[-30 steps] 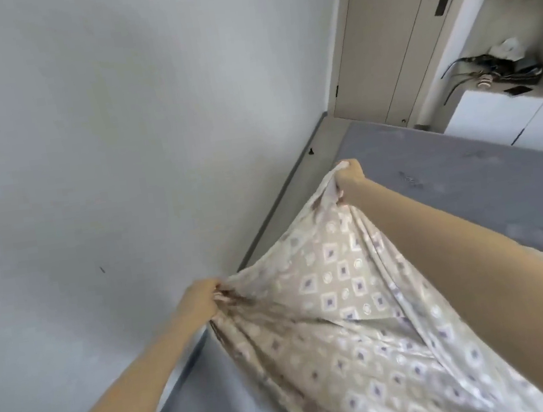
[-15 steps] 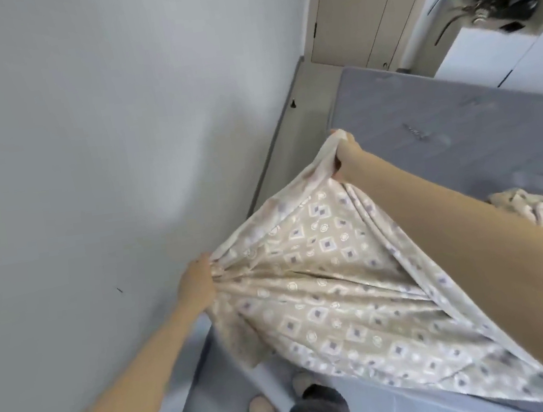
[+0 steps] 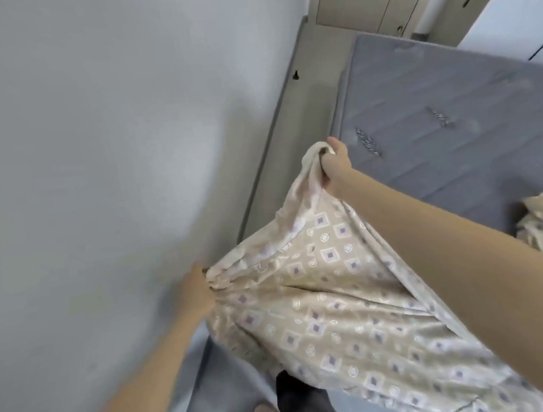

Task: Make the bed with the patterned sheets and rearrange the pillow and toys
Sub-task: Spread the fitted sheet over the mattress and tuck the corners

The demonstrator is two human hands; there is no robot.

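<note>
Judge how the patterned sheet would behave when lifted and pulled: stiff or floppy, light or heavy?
Probably floppy: the patterned sheet sags in folds between the left hand and right hand. Likely light for its size, since two bunched grips alone hold this end up. Its sheen suggests it may slide easily over the mattress.

Head cam, looks fwd-down, close over hands (image 3: 336,169), mattress (image 3: 443,134).

left hand (image 3: 194,293) blurred, sheet (image 3: 328,305) cropped below

Beige sheet (image 3: 338,300) (purple diamonds, white circles) over grey mattress (image 3: 442,121)
</note>
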